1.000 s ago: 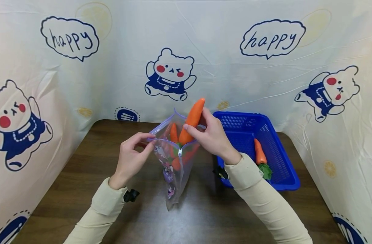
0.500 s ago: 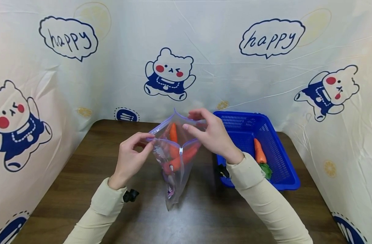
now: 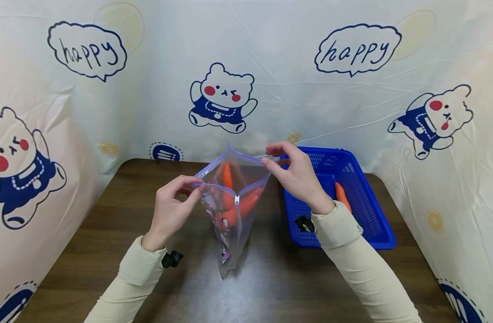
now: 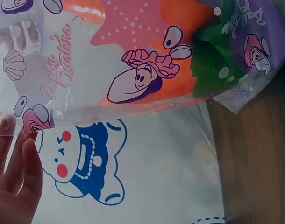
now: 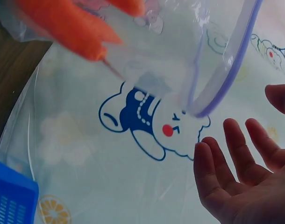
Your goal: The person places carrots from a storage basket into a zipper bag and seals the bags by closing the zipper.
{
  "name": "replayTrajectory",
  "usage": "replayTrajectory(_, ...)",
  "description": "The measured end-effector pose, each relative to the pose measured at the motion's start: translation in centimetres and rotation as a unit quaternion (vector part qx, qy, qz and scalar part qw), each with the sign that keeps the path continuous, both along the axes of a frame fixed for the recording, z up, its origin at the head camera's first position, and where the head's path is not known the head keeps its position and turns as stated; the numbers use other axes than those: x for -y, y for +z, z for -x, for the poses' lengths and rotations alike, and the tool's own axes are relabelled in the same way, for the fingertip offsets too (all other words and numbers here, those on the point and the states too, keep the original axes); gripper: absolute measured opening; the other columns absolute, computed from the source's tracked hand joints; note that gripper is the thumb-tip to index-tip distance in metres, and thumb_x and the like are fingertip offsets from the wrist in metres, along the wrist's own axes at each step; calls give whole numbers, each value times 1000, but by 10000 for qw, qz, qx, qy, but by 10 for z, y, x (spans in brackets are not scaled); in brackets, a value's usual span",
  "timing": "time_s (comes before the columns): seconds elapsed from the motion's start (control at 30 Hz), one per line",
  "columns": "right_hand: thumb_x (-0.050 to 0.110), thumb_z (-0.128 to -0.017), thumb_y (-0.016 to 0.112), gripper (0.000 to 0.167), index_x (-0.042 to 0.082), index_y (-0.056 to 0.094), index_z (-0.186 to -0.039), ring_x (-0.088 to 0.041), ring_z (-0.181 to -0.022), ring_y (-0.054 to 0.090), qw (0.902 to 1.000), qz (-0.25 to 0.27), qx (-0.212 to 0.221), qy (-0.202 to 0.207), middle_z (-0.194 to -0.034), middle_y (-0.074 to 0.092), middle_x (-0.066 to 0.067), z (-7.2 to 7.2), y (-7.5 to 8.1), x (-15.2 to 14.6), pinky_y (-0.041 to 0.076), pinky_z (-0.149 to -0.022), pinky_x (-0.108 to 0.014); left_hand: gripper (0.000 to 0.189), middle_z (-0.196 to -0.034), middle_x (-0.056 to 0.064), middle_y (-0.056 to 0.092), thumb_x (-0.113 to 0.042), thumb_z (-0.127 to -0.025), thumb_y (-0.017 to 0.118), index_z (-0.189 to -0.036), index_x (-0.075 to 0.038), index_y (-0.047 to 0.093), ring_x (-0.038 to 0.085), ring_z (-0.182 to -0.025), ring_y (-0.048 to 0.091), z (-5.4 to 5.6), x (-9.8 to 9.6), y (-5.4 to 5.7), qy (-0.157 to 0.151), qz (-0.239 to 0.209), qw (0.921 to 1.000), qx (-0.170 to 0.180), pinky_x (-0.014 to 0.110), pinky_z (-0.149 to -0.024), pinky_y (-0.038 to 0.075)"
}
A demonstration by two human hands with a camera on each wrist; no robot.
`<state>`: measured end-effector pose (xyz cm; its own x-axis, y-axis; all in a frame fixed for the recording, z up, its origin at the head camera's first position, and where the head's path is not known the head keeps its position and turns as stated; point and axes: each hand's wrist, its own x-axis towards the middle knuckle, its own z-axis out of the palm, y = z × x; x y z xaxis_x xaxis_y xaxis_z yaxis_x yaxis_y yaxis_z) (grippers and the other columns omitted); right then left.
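Note:
My left hand pinches the left side of the mouth of a clear zip bag with a purple zip edge. Inside the bag lie several orange carrots, seen through the plastic; green leaves show low in it in the left wrist view. The bag's mouth gapes wide, with the white slider at the front. My right hand is just right of the bag's mouth, holding nothing, its fingers spread and loosely bent in the right wrist view. One more carrot lies in the blue basket, partly behind the right sleeve.
The blue basket stands at the right on a brown wooden table. A printed white curtain rises behind the table and along both sides.
The carrot in my right hand has gone down into the bag and been let go. My right hand has moved away to the right; my left hand keeps its hold.

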<state>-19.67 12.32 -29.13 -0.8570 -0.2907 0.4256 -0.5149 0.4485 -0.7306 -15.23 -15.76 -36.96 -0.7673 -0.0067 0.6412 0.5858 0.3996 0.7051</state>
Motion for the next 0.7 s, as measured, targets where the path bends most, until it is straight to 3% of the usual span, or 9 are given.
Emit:
replayTrajectory(0.13, 21, -94, 62, 18, 6, 67, -102, -16, -86, 61, 9990, 212, -163, -344, -96, 67, -9, 3, -1, -9, 52, -77, -28, 14, -88, 6, 70, 1, -83, 71, -96, -5, 70, 3, -74, 59, 1, 1, -1, 39, -3, 10000, 5, 14, -67, 51)
replayTrajectory(0.23, 23, -96, 59, 21, 4, 67, -94, -17, -75, 59, 9964, 645, -108, -535, -85, 65, -8, 5, -2, -15, 48, -68, -24, 14, -88, 7, 70, 1, -83, 71, -96, -4, 70, 2, -74, 59, 1, 1, -1, 71, 6, 10000, 4, 14, -67, 51)
replayTrajectory(0.4, 26, -97, 57, 27, 2, 67, -94, -13, -70, 60, 9897, 1244, 45, -712, -75, 62, 4, 8, -1, -27, 50, -68, -24, 14, -87, 8, 70, 1, -83, 71, -96, -4, 70, 1, -74, 59, 1, 1, -1, 107, 29, 9999, -24, 14, -67, 51)
replayTrajectory(0.53, 23, -97, 57, 22, 4, 66, -94, -9, -68, 60, 9848, 1550, 138, -776, -70, 60, 7, 11, -1, -38, 50, -68, -23, 13, -87, 7, 70, 0, -83, 71, -95, -4, 70, 2, -73, 59, 1, 2, -2, 110, 34, 9999, -16, 14, -67, 51)
replayTrajectory(0.63, 19, -98, 57, 16, 8, 65, -90, -10, -65, 59, 9735, 2134, 269, -770, -69, 59, 5, 12, 2, -46, 50, -69, -23, 13, -87, 7, 70, 0, -83, 72, -95, -4, 70, 1, -73, 59, 1, 2, -3, 115, 39, 9999, 6, 15, -66, 51)
replayTrajectory(0.7, 17, -97, 57, 15, 10, 65, -87, -11, -63, 58, 9603, 2661, 341, -766, -69, 59, 3, 14, 5, -51, 51, -67, -23, 13, -87, 7, 70, 0, -83, 71, -95, -4, 70, 1, -74, 59, 1, 2, -3, 117, 44, 9999, 17, 15, -66, 51)
